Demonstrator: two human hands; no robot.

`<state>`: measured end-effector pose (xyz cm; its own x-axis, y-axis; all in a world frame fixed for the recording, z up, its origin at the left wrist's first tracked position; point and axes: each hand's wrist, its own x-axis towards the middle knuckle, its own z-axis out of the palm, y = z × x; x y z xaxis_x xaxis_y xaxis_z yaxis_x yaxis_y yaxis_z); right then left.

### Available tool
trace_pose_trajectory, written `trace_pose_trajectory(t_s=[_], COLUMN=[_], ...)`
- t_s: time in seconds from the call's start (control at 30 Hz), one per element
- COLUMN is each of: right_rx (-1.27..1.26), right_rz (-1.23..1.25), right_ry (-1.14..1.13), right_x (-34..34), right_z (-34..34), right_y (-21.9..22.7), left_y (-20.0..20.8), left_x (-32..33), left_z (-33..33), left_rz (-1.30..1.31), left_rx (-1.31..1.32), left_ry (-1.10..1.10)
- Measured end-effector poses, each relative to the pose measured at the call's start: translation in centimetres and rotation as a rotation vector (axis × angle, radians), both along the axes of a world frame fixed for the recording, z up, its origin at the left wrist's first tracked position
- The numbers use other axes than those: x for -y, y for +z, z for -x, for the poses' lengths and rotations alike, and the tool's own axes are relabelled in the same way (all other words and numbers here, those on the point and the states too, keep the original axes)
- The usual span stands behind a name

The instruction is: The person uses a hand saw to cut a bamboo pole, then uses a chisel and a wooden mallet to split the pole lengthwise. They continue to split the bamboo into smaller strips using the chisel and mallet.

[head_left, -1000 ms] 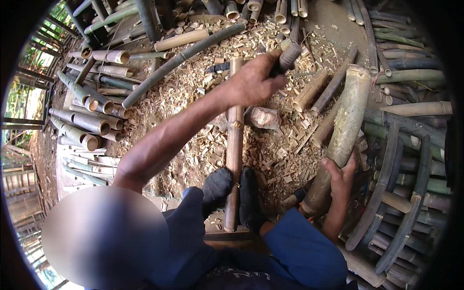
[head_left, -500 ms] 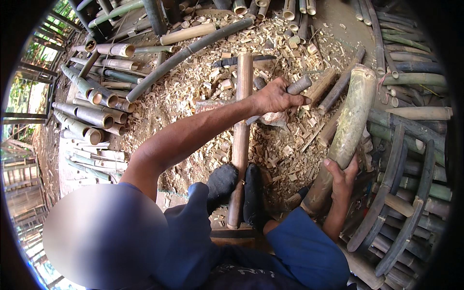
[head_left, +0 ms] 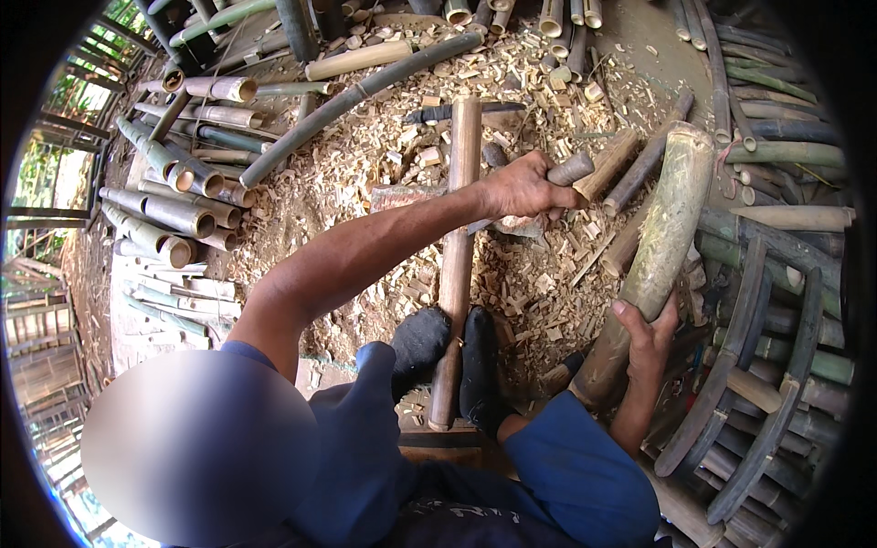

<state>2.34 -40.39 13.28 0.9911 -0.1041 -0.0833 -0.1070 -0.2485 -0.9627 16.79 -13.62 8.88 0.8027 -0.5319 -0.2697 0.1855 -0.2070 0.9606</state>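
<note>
My left hand [head_left: 528, 187] is closed round the thick round handle [head_left: 572, 169] of a knife; a bit of its metal blade [head_left: 479, 226] shows below my wrist, and the rest is hidden. That forearm crosses over a brown bamboo length [head_left: 454, 274], whose near end is between my two feet in black socks [head_left: 422, 347]. On the right, my right hand [head_left: 644, 333] wraps round a thick greenish pole [head_left: 667, 215], apparently bamboo. This pole leans with its pale cut end far away and its lower end beside my knee.
Wood chips [head_left: 539, 283] cover the ground. A dark sheath-like strip [head_left: 466, 111] lies beyond my left hand, with several short wood pieces [head_left: 607, 164] to its right. Cut bamboo tubes [head_left: 187, 219] are stacked at left; bamboo racks [head_left: 767, 384] and poles stand at right.
My left hand and the knife handle have moved slightly nearer to me and to the right. My right hand and the thick pole are almost unchanged.
</note>
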Motion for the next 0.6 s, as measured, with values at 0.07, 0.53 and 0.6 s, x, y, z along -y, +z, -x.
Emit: trace_pose_trajectory(t_s=[0.07, 0.53, 0.6], right_rx=[-0.001, 0.085, 0.111], right_rz=[-0.005, 0.057, 0.065], right_ry=[0.000, 0.002, -0.011], right_x=[0.0, 0.5, 0.9], right_z=[0.0, -0.3, -0.7], right_y=[0.2, 1.1, 1.9], left_y=[0.2, -0.1, 0.1], left_x=[0.1, -0.5, -1.0], left_z=[0.0, 1.4, 1.0], left_rz=[0.021, 0.072, 0.114], left_rx=[0.013, 0.138, 0.119], left_ry=[0.007, 0.049, 0.047])
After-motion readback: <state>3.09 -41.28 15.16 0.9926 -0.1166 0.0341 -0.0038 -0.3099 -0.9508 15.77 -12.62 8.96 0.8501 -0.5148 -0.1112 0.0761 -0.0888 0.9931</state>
